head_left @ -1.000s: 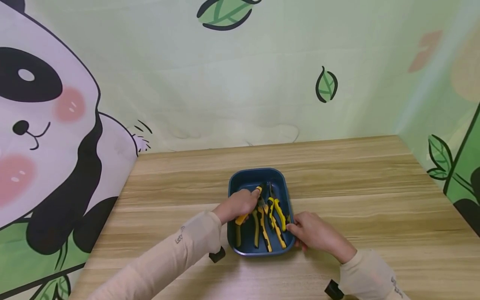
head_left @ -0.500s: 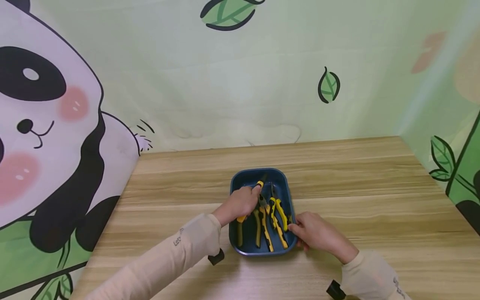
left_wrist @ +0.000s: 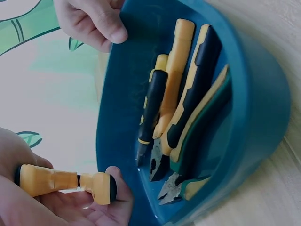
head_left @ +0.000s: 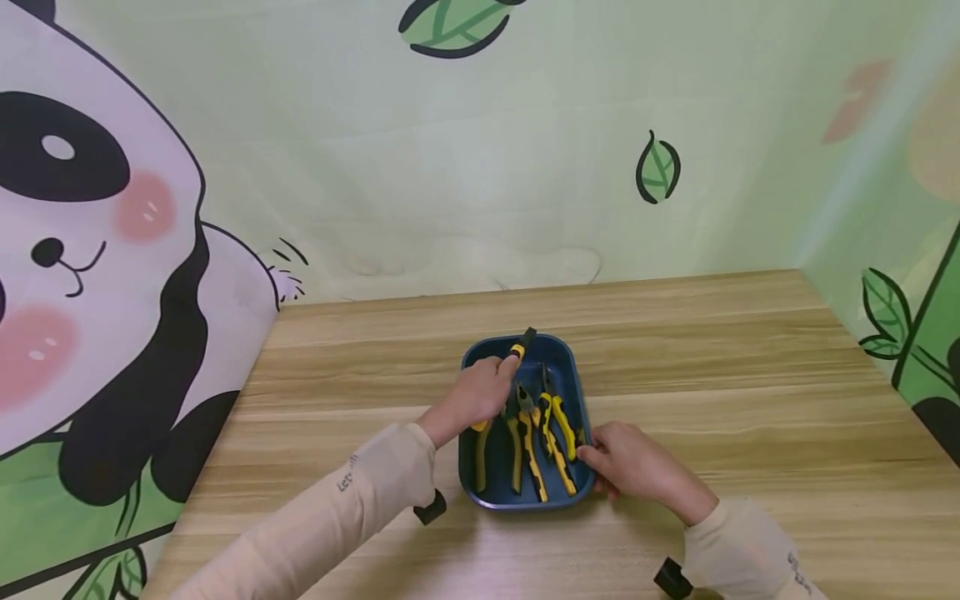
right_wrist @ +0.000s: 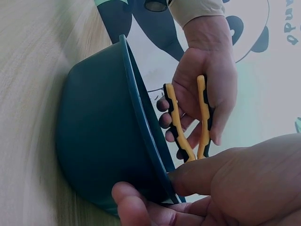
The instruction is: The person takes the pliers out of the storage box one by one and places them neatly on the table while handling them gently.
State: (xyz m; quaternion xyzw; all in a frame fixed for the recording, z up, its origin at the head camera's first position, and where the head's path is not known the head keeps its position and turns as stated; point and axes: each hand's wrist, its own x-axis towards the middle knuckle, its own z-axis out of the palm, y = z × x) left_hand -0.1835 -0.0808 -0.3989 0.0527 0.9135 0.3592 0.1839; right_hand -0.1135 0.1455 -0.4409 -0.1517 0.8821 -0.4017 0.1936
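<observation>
Behind a light wood-grain worktop (head_left: 352, 358), pale green backdrop (head_left: 480, 183) printed with black-outlined leaves (head_left: 657, 168) and, well to the left of a dark blue plastic bin with rounded corners (head_left: 487, 504), a large black-and-white cartoon panda (head_left: 142, 325). On the worktop, near the middle: the bin.

Grips in the left hand (head_left: 480, 392), with fingers curled around the two spread handles, pliers with yellow-orange and black handles (right_wrist: 175, 115). Holds these above the left half of the bin, dark end pointing to the bin's far side. Pinches with the right hand (head_left: 630, 462) the right rim of the bin toward its near corner, with thumb over the edge and fingers against the outer wall.

Inside the bin, from left to right: pliers with dark green and tan handles (head_left: 516, 458), pliers with orange-yellow and black handles (head_left: 531, 462), and slim-nosed pliers with bright yellow and black grips (head_left: 562, 429). Grouped closely, some handles overlapping, with metal heads toward the bin's far side.

To the left and right of the bin, beige sleeves (head_left: 337, 500) with small black blocks (head_left: 430, 507) at the wrists.
</observation>
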